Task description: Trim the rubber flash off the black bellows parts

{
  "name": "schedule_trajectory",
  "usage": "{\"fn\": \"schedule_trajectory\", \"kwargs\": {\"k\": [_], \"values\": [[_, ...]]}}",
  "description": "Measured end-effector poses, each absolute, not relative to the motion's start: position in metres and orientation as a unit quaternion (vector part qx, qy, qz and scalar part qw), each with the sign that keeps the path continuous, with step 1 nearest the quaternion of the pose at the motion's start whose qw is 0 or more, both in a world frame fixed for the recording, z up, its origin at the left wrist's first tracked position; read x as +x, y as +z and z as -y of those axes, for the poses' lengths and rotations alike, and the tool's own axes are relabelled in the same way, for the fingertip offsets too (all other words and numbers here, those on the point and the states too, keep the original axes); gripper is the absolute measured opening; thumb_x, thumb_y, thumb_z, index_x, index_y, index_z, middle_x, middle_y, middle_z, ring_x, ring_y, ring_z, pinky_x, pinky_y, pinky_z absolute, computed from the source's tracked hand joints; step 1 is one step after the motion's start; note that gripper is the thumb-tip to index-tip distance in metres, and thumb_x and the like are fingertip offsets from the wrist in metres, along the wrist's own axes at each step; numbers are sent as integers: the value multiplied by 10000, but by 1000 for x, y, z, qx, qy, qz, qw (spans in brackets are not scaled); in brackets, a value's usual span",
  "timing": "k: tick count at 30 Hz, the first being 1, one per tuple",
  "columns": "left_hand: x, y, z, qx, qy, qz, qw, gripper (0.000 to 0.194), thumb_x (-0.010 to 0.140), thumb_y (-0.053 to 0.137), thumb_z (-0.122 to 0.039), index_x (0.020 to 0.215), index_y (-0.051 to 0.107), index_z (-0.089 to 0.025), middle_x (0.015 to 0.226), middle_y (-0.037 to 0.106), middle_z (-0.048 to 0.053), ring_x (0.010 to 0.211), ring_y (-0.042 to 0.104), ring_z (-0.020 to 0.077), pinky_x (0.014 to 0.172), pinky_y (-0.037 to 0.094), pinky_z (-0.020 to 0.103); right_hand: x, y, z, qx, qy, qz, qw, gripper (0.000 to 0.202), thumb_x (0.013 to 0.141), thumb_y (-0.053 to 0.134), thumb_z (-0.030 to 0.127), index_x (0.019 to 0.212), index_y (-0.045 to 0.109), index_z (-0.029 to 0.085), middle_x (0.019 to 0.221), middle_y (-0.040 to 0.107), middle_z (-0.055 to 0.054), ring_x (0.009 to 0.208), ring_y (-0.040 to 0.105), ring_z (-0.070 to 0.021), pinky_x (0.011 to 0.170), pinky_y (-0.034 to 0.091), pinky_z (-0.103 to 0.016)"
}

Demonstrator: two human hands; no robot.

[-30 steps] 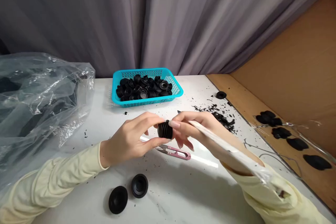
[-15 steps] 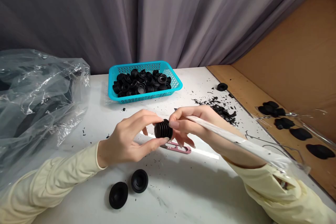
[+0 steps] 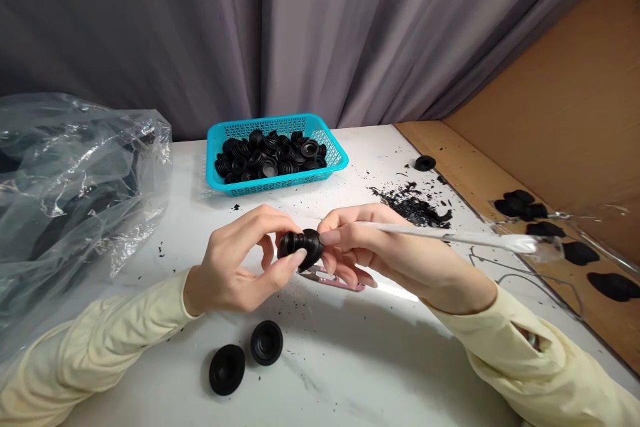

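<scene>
Between finger and thumb, my left hand (image 3: 243, 259) grips a black ribbed rubber piece (image 3: 309, 248), which looks bent or squeezed. My right hand (image 3: 367, 243) is closed around a thin white-wrapped stick (image 3: 425, 230), with its fingertips at the rubber piece's right side; the stick's tip is hidden. Beneath the hands lies a pink metal tool (image 3: 333, 279), partly covered by fingers. Nearer to me, two round black rubber cups (image 3: 227, 370) (image 3: 267, 343) rest on the white table (image 3: 360, 373).
A blue basket (image 3: 213, 157) full of black ribbed pieces stands at the back. Clear plastic (image 3: 100, 167) covers the left side. Black scraps (image 3: 415, 205), a black ring (image 3: 425, 163), thin wire and flat black pieces (image 3: 580, 253) lie to the right.
The rubber piece has turned and changed shape between my fingers, shifting slightly left. The stick in my right hand has swung from a slant to nearly level.
</scene>
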State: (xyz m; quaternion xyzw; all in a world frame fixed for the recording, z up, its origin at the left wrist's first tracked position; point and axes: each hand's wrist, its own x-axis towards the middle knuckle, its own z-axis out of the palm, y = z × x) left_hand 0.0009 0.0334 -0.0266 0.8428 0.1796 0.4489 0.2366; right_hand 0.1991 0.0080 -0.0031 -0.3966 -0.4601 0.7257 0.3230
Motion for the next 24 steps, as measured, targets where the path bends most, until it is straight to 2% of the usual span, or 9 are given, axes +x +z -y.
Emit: {"fn": "schedule_trajectory", "kwargs": {"k": [6,13,20,24], "values": [[2,-29,-34,820,455,-201,283,169,772,575,-52,911,567,-148,768,579,47,654,546,131,433,465,196,196,-5,-11,-388,743,444,317,182,789,562,253,663,609,130,596,608,-38,412,462,-85,324,248,-193],[2,-24,-25,754,444,-262,407,123,790,582,-70,863,585,-169,759,576,16,670,547,117,492,491,192,195,-8,-11,-378,750,433,328,166,776,570,251,669,603,127,594,606,-38,416,463,-90,328,263,-193],[2,-19,-20,714,438,-288,465,81,791,582,-89,797,577,-170,730,549,9,615,515,99,406,388,167,192,-8,-9,-381,755,420,329,161,778,578,242,661,587,131,602,607,-24,437,482,-79,324,227,-182],[1,-14,-23,682,409,-322,513,96,762,589,-123,693,537,-166,659,503,-18,510,436,72,387,343,186,193,-10,-7,-394,730,459,319,164,830,581,262,727,591,135,643,630,-37,472,500,-93,359,273,-193]]}}
